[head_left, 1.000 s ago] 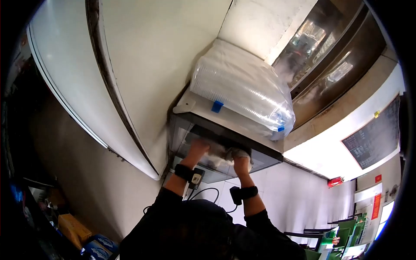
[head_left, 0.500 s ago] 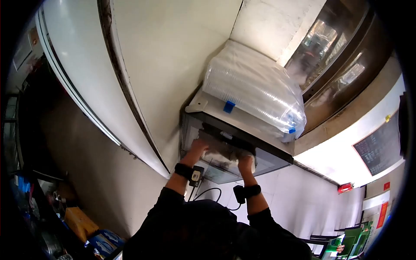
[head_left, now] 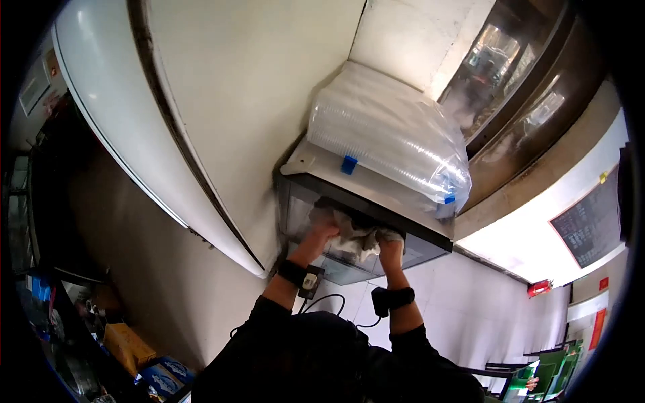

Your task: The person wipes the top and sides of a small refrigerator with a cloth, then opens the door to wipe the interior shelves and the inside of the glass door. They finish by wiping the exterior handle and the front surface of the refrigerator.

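A pale, dirty-looking cloth point(head_left: 357, 242) is bunched and stretched between my hands, in front of the dark glass front of a white-topped cabinet point(head_left: 430, 247). My left hand point(head_left: 325, 228) is closed on the cloth's left part, its fingers slightly blurred. On the right, my right hand point(head_left: 390, 247) grips the other end. Each wrist wears a black strap with a small device. A clear plastic bag of stacked clear items point(head_left: 390, 134) lies on the cabinet top, with a blue clip or tape point(head_left: 349, 164) beside it.
A large white curved panel point(head_left: 127, 114) stands at the left. Below it are a yellow box point(head_left: 127, 346) and blue packages point(head_left: 164, 376). A black cable point(head_left: 332, 297) loops below the cabinet. At the right are a chalkboard point(head_left: 588, 225), a red object point(head_left: 539, 289) and a person's hand point(head_left: 532, 383).
The cloth is now gathered up between my hands, showing more clearly. My left hand has shifted right, my right hand slightly right. The view has moved a little.
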### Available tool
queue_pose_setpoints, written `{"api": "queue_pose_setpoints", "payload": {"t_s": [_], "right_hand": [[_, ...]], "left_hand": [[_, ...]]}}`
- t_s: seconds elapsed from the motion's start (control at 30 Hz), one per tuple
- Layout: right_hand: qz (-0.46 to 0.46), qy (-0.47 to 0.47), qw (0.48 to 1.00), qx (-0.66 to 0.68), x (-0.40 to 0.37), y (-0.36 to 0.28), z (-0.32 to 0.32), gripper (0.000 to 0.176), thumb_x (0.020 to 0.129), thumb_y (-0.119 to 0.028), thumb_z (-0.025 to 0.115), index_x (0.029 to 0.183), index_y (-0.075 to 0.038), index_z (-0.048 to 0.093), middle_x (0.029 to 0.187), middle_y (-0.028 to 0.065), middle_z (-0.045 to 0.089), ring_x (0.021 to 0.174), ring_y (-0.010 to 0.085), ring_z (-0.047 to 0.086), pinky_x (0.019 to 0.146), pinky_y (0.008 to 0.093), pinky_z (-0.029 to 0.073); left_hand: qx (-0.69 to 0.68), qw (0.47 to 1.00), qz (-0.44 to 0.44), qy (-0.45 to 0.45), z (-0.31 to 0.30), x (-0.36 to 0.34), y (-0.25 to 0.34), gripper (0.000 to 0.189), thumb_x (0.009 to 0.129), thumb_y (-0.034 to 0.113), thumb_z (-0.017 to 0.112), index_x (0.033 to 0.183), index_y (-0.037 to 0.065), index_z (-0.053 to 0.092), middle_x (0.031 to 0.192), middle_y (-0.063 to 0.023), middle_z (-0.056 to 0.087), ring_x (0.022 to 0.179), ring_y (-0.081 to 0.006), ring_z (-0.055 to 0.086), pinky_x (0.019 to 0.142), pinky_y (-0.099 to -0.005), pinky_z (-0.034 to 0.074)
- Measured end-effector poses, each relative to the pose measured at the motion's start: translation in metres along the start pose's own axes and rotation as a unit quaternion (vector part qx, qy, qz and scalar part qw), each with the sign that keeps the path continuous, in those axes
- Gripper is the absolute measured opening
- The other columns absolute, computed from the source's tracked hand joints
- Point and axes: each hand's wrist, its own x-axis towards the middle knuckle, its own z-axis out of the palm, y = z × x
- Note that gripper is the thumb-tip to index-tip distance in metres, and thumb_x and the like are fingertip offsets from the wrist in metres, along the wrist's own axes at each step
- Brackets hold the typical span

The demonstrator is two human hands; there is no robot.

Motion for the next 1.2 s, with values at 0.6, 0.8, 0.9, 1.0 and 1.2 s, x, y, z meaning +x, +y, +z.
{"api": "queue_pose_setpoints", "payload": {"t_s": [0.6,0.8,0.9,1.0,1.2], "right_hand": [[-0.232,0.031,0.926,-0.298,0.000,0.063,0.012,0.020,0.064,-0.003,0.051,0.084,-0.004,0.057,0.085,0.0174,0.055,0.080,0.0295,0.052,0.073,0.0338,0.039],[-0.063,-0.084,0.957,-0.269,-0.006,0.082,0.035,0.016,0.068,-0.011,0.049,0.081,-0.005,0.058,0.084,0.0163,0.055,0.078,0.0318,0.051,0.063,0.0401,0.040],[-0.135,-0.022,0.983,-0.124,0.010,0.010,0.024,0.018,0.069,-0.010,0.050,0.084,-0.003,0.056,0.084,0.0189,0.054,0.075,0.0264,0.053,0.067,0.0332,0.041],[-0.048,-0.070,0.987,0.136,0.024,-0.021,0.028,0.017,0.072,-0.010,0.051,0.087,-0.007,0.056,0.085,0.0154,0.055,0.082,0.0282,0.052,0.069,0.0283,0.040],[-0.215,-0.114,0.887,-0.392,0.011,0.062,0.069,0.027,0.070,-0.008,0.045,0.096,-0.004,0.050,0.089,0.0147,0.054,0.083,0.0288,0.050,0.071,0.0340,0.038]], "left_hand": [[-0.072,0.997,-0.012,-0.012,0.014,-0.002,0.002,0.032,0.069,0.005,0.045,0.101,0.004,0.044,0.098,-0.0053,0.047,0.089,-0.0163,0.046,0.076,-0.0284,0.037],[0.498,0.784,0.366,0.053,-0.044,0.007,-0.076,0.023,0.072,0.008,0.048,0.095,0.007,0.047,0.088,-0.0028,0.050,0.084,-0.0136,0.047,0.074,-0.0255,0.036],[-0.129,0.983,0.069,0.113,-0.006,-0.003,-0.012,0.019,0.074,0.012,0.049,0.093,0.008,0.048,0.085,-0.0018,0.051,0.080,-0.0120,0.049,0.070,-0.0255,0.038],[-0.187,0.958,0.161,0.146,-0.004,-0.002,0.033,0.015,0.077,0.014,0.047,0.090,0.008,0.050,0.080,0.0009,0.052,0.075,-0.0094,0.050,0.064,-0.0263,0.040],[0.321,0.868,0.264,0.272,-0.086,0.025,-0.031,0.007,0.067,0.013,0.052,0.073,0.010,0.055,0.076,-0.0031,0.054,0.068,-0.0193,0.052,0.060,-0.0297,0.042]]}}
